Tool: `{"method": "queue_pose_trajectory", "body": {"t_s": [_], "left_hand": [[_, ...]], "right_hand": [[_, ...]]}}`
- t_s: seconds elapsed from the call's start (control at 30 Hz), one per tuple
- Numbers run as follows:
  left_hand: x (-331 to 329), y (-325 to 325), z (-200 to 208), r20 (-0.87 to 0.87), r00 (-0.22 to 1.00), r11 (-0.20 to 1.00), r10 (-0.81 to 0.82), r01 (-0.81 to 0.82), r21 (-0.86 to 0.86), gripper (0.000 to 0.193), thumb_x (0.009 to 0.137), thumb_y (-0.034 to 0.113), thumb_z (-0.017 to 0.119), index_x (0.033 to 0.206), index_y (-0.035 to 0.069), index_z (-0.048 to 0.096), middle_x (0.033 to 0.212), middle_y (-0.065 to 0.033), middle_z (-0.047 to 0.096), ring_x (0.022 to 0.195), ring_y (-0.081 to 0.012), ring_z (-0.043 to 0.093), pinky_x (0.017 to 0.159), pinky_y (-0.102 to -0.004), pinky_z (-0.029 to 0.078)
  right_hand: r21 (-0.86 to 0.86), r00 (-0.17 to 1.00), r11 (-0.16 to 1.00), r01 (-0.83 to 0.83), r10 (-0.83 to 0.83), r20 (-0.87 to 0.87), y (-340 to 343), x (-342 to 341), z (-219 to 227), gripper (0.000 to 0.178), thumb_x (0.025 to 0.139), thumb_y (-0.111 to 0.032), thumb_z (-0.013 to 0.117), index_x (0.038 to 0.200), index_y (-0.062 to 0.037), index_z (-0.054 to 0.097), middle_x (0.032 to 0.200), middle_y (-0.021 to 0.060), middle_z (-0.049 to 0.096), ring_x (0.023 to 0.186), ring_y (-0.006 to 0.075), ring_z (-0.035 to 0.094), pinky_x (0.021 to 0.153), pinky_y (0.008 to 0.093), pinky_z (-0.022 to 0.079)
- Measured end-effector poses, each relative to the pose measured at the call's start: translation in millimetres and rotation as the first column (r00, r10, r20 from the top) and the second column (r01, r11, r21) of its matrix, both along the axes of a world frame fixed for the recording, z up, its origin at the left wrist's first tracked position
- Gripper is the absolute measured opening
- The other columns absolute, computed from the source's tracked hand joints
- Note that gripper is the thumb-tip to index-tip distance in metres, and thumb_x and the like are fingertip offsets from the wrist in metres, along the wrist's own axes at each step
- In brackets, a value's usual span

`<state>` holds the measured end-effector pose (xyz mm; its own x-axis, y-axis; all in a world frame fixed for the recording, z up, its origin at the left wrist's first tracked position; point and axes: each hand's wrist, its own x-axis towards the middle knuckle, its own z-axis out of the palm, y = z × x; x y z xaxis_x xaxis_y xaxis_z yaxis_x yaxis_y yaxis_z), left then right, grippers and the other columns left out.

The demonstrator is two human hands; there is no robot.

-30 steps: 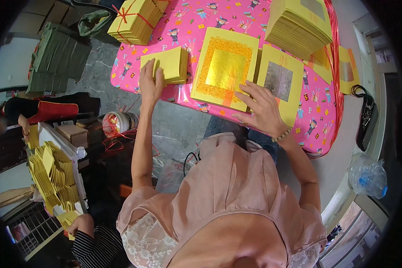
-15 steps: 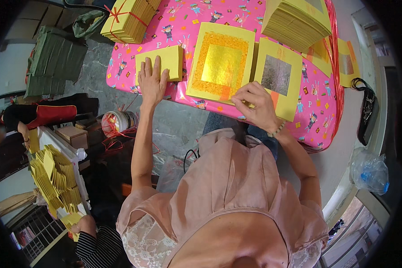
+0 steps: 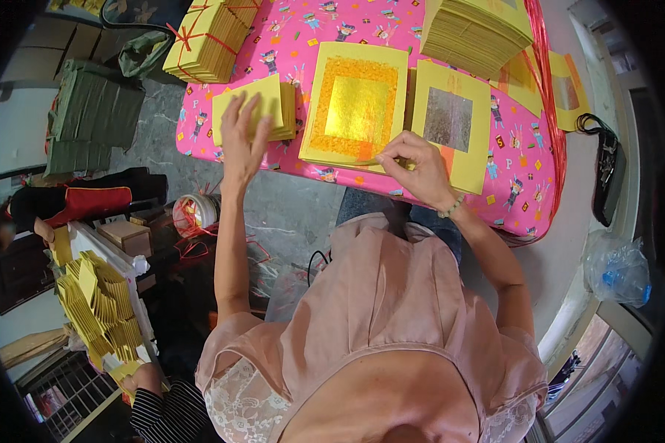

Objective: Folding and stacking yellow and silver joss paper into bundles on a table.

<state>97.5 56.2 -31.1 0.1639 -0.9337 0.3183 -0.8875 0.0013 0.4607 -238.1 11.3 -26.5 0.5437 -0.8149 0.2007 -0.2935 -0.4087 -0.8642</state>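
My left hand (image 3: 242,148) has its fingers spread over a small stack of folded yellow paper (image 3: 285,111) at the table's near left. The hand is slightly blurred, and whether its fingertips touch the top piece I cannot tell. In the middle lies a stack of yellow paper sheets (image 3: 356,111) with a gold foil square inside an orange border. Thumb and forefinger of my right hand (image 3: 421,173) pinch the near right corner of its top sheet. Close by on the right is yellow paper with a silver square (image 3: 449,118), partly behind that hand.
A pink patterned cover (image 3: 521,166) lies over the table. Tied yellow bundles (image 3: 207,44) stand far left, a tall stack (image 3: 476,37) far right. Red string (image 3: 554,148) hangs along the right edge. Two other people work at a yellow paper pile (image 3: 100,303) on the left.
My left hand has lifted its fingers from lying flat on the folded stack, whose top piece now sits askew. My right fingers have closed at the middle stack's corner. The view has shifted slightly.
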Motion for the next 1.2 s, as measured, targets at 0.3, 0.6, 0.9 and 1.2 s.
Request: {"method": "queue_pose_trajectory", "body": {"t_s": [0.3,0.6,0.9,1.2], "left_hand": [[-74,-5,40,0.078,0.819,0.822,-0.568,0.560,0.106,0.056,0.078,0.036,0.078,0.125,0.009,0.065,0.125,-0.0118,0.061,0.122,-0.0327,0.054,0.103,-0.0458,0.043],[-71,-23,52,0.006,0.808,0.784,-0.590,0.571,0.245,0.045,0.082,0.034,0.074,0.116,0.006,0.068,0.112,-0.0142,0.067,0.100,-0.0339,0.065,0.086,-0.0421,0.052],[-84,-45,67,0.096,0.934,0.902,-0.345,0.358,-0.243,0.057,0.077,0.022,0.082,0.129,0.011,0.062,0.126,-0.0144,0.061,0.116,-0.0357,0.058,0.095,-0.0433,0.049],[-115,-55,30,0.296,0.874,0.913,-0.385,0.408,-0.015,0.068,0.091,0.045,0.063,0.150,0.019,0.041,0.154,-0.0194,0.034,0.142,-0.0430,0.029,0.114,-0.0553,0.026]], "right_hand": [[0.172,0.999,0.985,-0.007,-0.002,0.052,-2,0,1,0.009,0.088,-0.008,0.072,0.089,0.0009,0.072,0.087,0.0059,0.064,0.075,0.0117,0.063,0.065,0.0245,0.049],[-0.406,0.995,0.913,-0.053,0.013,-0.101,-10,3,33,0.036,0.082,-0.030,0.077,0.107,-0.0074,0.067,0.106,0.0105,0.062,0.098,0.0286,0.062,0.078,0.0375,0.051],[-0.318,0.996,0.947,0.048,-0.069,-0.055,-61,13,37,0.024,0.090,-0.024,0.070,0.100,-0.0022,0.065,0.091,0.0129,0.066,0.078,0.0310,0.066,0.067,0.0383,0.051],[-0.012,0.981,0.988,0.156,-0.156,-0.111,-142,24,28,0.040,0.089,-0.035,0.070,0.106,0.0005,0.065,0.082,0.0202,0.068,0.068,0.0321,0.064,0.068,0.0426,0.049]]}}
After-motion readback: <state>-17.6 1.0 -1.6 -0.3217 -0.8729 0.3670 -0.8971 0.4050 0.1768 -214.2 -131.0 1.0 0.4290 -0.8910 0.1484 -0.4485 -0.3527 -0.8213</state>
